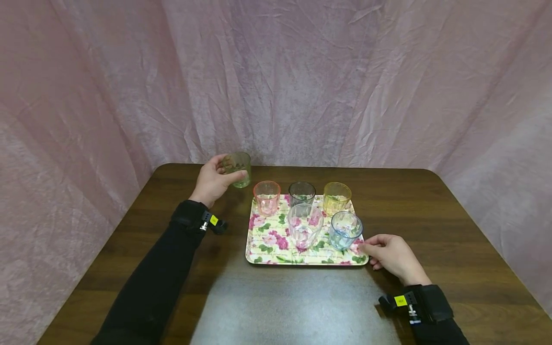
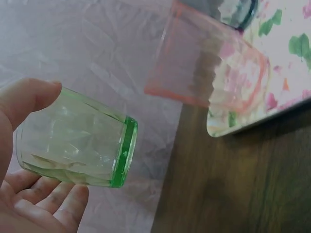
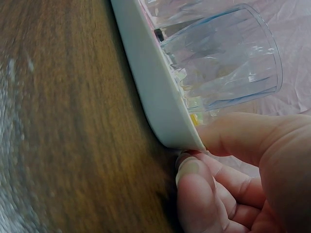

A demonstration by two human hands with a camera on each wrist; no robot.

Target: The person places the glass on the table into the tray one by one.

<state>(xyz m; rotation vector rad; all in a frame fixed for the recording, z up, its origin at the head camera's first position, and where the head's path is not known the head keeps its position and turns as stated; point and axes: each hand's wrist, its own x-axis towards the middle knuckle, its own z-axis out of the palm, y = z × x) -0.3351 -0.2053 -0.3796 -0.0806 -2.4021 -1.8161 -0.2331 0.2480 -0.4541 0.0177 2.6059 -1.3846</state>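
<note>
My left hand (image 1: 213, 181) holds a green glass tumbler (image 1: 239, 173) over the far left of the table, left of the tray. Thumb and fingers lie on opposite sides of it, and its thick green base (image 2: 125, 153) shows against the curtain in the left wrist view. My right hand (image 1: 394, 256) pinches the near right corner of a floral tray (image 1: 276, 254), whose pale side wall (image 3: 155, 92) fills the middle of the right wrist view. On the tray, a blue glass (image 1: 345, 232) stands closest to those fingers. A pink glass (image 1: 267, 199) is nearest the green tumbler.
Also on the tray are a dark grey glass (image 1: 302, 194), a yellow glass (image 1: 336, 199) and a clear glass (image 1: 304, 226). The brown wooden table (image 1: 409, 206) carries everything. A pink curtain (image 1: 276, 86) hangs right behind its far edge.
</note>
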